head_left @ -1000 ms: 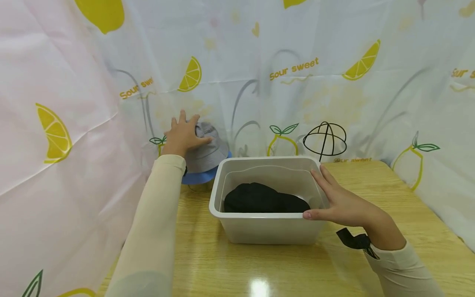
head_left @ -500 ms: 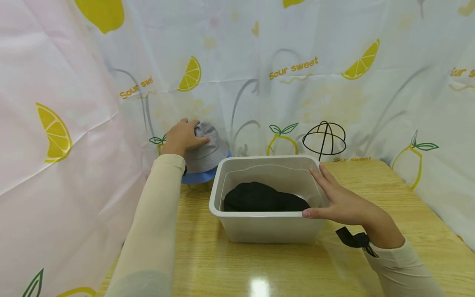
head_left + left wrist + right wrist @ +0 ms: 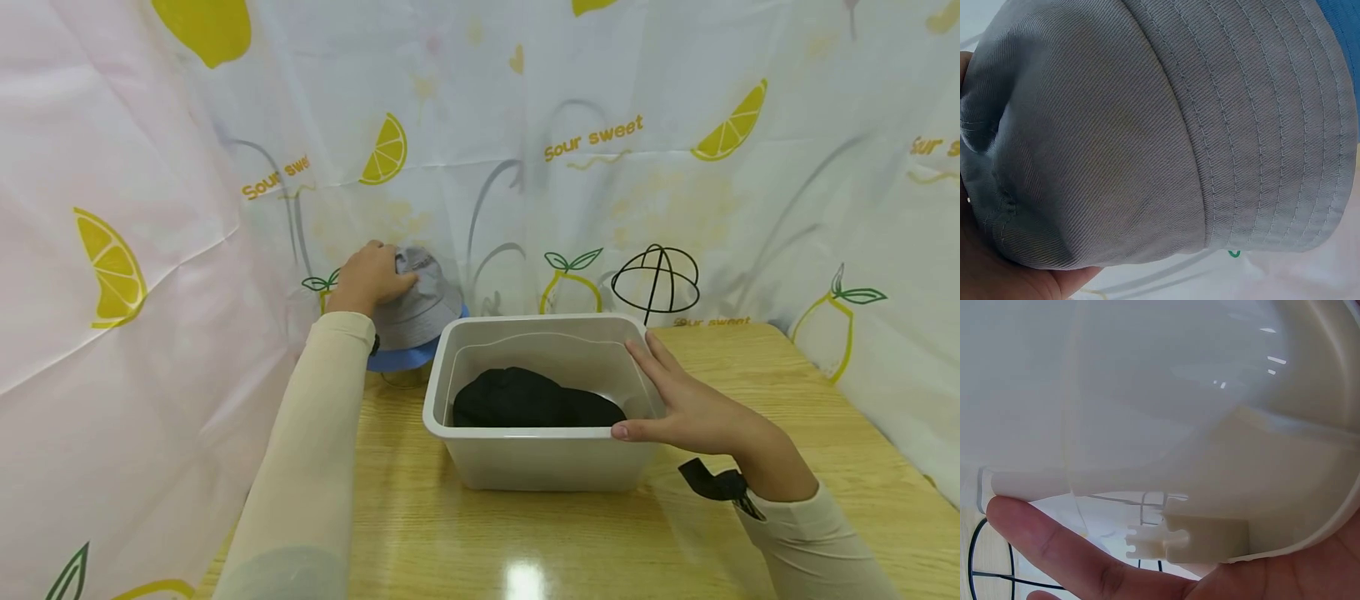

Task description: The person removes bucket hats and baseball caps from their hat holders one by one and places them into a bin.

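Observation:
My left hand [image 3: 369, 279] grips the crown of a grey bucket hat [image 3: 422, 307]. In the left wrist view the hat's fabric [image 3: 1110, 137] is dented and folded between fingers and thumb, and its stitched brim spreads away from the hand. Under it shows the brim of a blue hat [image 3: 405, 358]. My right hand [image 3: 690, 408] holds the right end of a white plastic bin [image 3: 555, 462], thumb at the front rim and fingers along the side. In the right wrist view a finger [image 3: 1079, 556] lies along the bin's wall. A black cap [image 3: 525, 400] lies inside the bin.
A black wire hat stand [image 3: 658, 283] rises behind the bin at the right. A wire base [image 3: 405, 380] shows below the blue hat. Lemon-printed cloth [image 3: 480, 100] hangs behind and at both sides of the wooden table [image 3: 435, 542].
My left hand's spread fingers have come down and closed in on the grey hat's crown. The right hand, bin and black cap stay in place.

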`<state>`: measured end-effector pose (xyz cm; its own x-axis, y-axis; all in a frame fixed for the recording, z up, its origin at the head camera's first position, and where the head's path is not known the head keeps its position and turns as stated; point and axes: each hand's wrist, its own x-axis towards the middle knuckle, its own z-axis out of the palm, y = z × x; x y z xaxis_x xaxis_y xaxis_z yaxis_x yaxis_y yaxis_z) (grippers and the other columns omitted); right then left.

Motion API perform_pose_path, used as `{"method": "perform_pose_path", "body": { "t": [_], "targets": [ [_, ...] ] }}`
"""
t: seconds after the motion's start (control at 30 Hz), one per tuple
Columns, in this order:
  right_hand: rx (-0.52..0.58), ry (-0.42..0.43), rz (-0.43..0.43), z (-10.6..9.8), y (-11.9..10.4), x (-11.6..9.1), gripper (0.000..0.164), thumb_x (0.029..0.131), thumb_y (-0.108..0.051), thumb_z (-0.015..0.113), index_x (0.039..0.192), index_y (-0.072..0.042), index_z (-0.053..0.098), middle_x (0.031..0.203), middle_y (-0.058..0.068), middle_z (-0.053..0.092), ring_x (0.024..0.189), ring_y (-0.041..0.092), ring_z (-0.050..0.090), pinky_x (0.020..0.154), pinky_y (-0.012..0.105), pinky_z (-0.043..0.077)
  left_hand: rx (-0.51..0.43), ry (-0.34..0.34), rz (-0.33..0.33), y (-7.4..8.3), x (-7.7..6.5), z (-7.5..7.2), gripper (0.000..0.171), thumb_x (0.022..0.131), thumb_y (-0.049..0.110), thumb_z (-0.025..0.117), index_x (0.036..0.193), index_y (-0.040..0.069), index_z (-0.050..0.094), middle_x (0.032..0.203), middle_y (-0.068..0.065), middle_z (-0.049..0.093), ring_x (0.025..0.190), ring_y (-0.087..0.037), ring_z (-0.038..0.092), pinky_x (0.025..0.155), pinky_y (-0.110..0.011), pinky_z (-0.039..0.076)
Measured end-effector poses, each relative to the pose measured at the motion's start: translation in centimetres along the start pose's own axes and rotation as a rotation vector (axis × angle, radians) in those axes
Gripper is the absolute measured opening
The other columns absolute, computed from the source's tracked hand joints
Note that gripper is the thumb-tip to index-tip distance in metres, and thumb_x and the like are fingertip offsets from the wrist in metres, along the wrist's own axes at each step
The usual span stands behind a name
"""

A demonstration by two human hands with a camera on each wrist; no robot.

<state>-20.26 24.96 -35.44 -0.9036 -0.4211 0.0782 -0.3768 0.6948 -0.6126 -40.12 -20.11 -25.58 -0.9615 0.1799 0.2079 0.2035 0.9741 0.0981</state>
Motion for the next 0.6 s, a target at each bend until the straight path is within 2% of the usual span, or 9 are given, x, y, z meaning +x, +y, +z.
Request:
{"method": "perform_pose_path", "body": {
  "t": [0.13, 0.33, 0.43, 0.6],
  "targets": [
    [0.008, -0.002, 0.002, -0.02, -0.05, -0.03, 0.116, 0.088, -0.055, 0.078, 0.167, -0.033, -0.004, 0.172, 0.008, -0.023, 0.157, 0.050, -0.004, 0.113, 0.078, 0.019, 0.000, -0.008, 0.000, 0.15, -0.05, -0.17, 0.067, 0.099, 0.042, 0.057, 0.146, -0.005, 0.051, 0.148, -0.029, 0.048, 0.132, -0.050, 0.049, 0.110, -0.062, 0.042],
    [0.009, -0.003, 0.003, -0.07, -0.06, -0.01, 0.116, 0.088, -0.054, 0.079, 0.167, -0.033, -0.004, 0.172, 0.008, -0.023, 0.157, 0.050, -0.005, 0.113, 0.078, 0.019, -0.017, -0.030, 0.004, 0.44, 0.00, -0.30, 0.065, 0.104, 0.042, 0.052, 0.157, 0.006, 0.042, 0.153, -0.029, 0.044, 0.141, -0.048, 0.043, 0.115, -0.063, 0.037],
    [0.012, -0.004, 0.001, -0.10, -0.06, -0.01, 0.116, 0.089, -0.053, 0.078, 0.167, -0.033, -0.004, 0.172, 0.008, -0.023, 0.157, 0.050, -0.005, 0.113, 0.079, 0.018, -0.019, -0.027, 0.001, 0.51, 0.22, -0.21, 0.058, 0.107, 0.040, 0.045, 0.153, 0.005, 0.048, 0.151, -0.028, 0.048, 0.140, -0.047, 0.045, 0.115, -0.062, 0.037],
    [0.015, -0.010, 0.001, -0.11, -0.08, -0.03, 0.115, 0.089, -0.053, 0.078, 0.167, -0.033, -0.004, 0.171, 0.008, -0.023, 0.157, 0.050, -0.005, 0.113, 0.079, 0.018, -0.039, -0.005, -0.012, 0.57, 0.45, -0.10, 0.043, 0.109, 0.034, 0.039, 0.125, 0.002, 0.064, 0.139, -0.026, 0.059, 0.130, -0.046, 0.054, 0.106, -0.062, 0.045]
  ]
}}
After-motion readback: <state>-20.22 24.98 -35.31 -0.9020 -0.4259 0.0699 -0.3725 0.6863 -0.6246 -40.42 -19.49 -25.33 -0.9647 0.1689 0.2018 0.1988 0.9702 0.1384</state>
